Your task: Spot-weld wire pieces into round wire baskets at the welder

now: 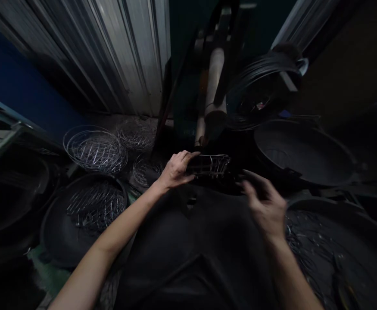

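Observation:
In front of the machine, my left hand [178, 168] is closed around the left side of a small wire basket [219, 165]. Its shiny bent wires stick out to the right of my fingers. My right hand [267, 204] hovers a short way to the right of the basket, apart from it. Its fingers are half curled and smeared by motion, so whether anything small lies in them is unclear. Behind the basket, a machine with a pale cylindrical bar [216, 77] points towards me.
Round wire racks [98, 150] lie in a stack on the floor at left. A black basin [54, 224] holds wire grids [98, 206]. At right are a wire coil [266, 69], a wide dark pan [307, 150] and a basin [369, 241] with loose wire pieces and pliers [340, 280].

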A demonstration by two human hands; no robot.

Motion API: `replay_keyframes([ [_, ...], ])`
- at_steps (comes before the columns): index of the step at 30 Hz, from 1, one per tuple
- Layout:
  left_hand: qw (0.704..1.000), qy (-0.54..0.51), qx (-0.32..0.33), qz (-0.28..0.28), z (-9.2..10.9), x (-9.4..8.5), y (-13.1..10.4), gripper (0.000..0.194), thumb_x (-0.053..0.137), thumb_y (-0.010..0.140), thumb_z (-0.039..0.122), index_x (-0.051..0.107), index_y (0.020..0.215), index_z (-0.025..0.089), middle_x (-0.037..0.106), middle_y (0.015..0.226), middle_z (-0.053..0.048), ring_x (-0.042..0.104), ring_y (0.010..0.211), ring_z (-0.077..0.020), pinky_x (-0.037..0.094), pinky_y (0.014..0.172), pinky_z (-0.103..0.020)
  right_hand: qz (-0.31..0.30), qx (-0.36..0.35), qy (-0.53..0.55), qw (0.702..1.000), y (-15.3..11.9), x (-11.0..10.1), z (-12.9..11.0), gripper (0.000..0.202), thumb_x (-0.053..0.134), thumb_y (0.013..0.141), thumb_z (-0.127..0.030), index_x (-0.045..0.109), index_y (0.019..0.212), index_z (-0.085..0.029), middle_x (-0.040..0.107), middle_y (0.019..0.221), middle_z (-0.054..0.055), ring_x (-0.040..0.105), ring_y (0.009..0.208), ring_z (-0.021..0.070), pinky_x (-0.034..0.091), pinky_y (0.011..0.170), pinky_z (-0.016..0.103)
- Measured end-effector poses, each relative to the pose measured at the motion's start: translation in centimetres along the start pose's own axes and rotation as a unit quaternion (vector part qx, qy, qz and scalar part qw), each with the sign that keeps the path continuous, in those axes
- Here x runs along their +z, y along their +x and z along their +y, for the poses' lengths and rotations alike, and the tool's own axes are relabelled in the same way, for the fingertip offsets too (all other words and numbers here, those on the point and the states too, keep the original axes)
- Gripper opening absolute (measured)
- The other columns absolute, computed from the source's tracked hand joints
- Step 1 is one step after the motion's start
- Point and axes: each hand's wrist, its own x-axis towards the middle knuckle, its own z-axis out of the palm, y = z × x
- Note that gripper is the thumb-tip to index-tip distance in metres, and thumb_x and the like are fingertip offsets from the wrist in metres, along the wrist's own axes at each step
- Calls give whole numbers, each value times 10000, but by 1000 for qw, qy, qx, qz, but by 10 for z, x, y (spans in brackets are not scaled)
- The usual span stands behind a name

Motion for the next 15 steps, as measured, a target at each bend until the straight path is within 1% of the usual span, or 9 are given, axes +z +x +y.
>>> replay_keyframes([
  [2,998,-35,-21,-53,19,2,-10,670,663,702,263,422,1319,161,554,1083,-83,564,975,-210,469,856,-332,95,59,-89,990,-18,-54,34,347,606,778,-448,665,1017,-204,675,1008,90,631,919,219,463,885,399],
  [3,995,-50,-29,-87,28,6,-14,678,669,699,282,425,1321,167,552,1098,-86,569,974,-210,475,858,-329,142,111,-127,975,-27,-81,54,327,623,743,-466,675,913,-191,682,932,110,636,866,231,469,854,404],
  [5,985,-60,-38,-155,42,17,-20,678,672,701,306,436,1322,167,546,1147,-107,571,1008,-231,475,880,-351,172,207,-207,941,-47,-130,89,315,618,716,-470,659,799,-170,678,845,138,638,800,247,480,781,399],
  [6,981,-55,-36,-180,47,22,-23,674,666,711,311,434,1327,164,541,1172,-120,563,1039,-249,468,898,-377,180,225,-244,926,-58,-151,103,320,581,741,-461,654,814,-158,677,855,139,636,802,252,480,760,395],
  [8,979,-29,-24,-202,50,32,-26,702,653,739,344,386,1367,178,512,1247,-136,520,1122,-293,427,954,-458,161,264,-297,903,-76,-183,125,305,567,763,-419,665,869,-150,684,877,123,638,801,238,478,737,361],
  [9,979,-16,-10,-203,49,35,-28,761,659,740,391,331,1403,209,482,1301,-131,486,1167,-315,390,984,-509,123,284,-330,891,-82,-193,134,303,551,785,-396,669,909,-145,687,904,123,638,812,233,475,731,347],
  [11,981,-8,-4,-195,42,37,-35,957,690,698,502,167,1465,265,354,1428,-129,395,1258,-361,329,1022,-577,57,316,-370,872,-85,-202,150,287,567,794,-361,678,946,-144,690,939,123,636,837,231,468,733,331],
  [13,982,-17,-35,-183,33,36,-48,1092,702,661,563,45,1482,268,258,1471,-150,338,1297,-388,342,1020,-587,10,322,-384,865,-82,-198,165,251,601,782,-327,688,932,-144,690,945,120,629,861,236,458,757,330],
  [15,984,-31,-74,-160,26,36,-63,1107,695,665,567,23,1484,244,269,1439,-173,348,1293,-382,385,1004,-566,-25,308,-388,868,-74,-185,180,214,627,766,-276,694,917,-141,686,934,117,618,872,234,441,794,328],
])
